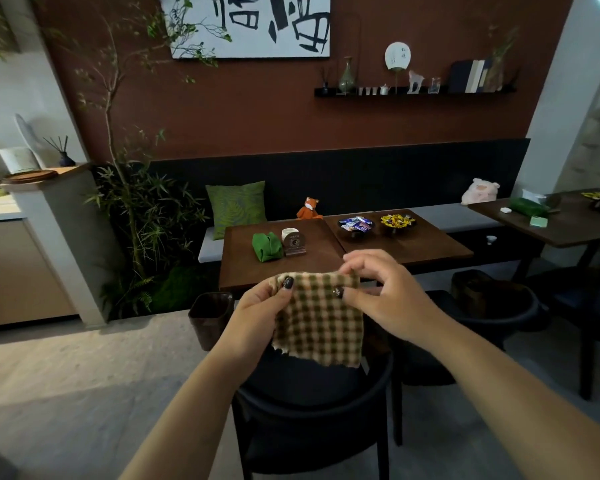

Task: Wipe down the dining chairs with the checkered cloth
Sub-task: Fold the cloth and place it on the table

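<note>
The person stood behind a dark dining chair (312, 420) and held the checkered cloth (321, 318) up in front of them with both hands, above the chair's curved back. The left hand (260, 313) pinched the cloth's upper left corner, thumb laid across the front of the fabric and the other fingers curled behind it. The right hand (385, 296) gripped the upper right part, its thumb pressed on the front near the top edge and its fingers bent over the folded top. The cloth hung down loose from the two grips, its frayed lower edge free in the air and touching nothing I could make out. Just beyond it stood a brown wooden table (430, 244) carrying a green pouch (266, 245), a small wooden sign (294, 243) and two dark bowls of wrapped sweets (397, 221). A second dark chair (499, 313) sat to the right of the first, and a dark bin (210, 318) stood on the floor to the left of it. A fox toy (310, 208) and a green cushion (237, 206) rested on the bench along the wall.
</note>
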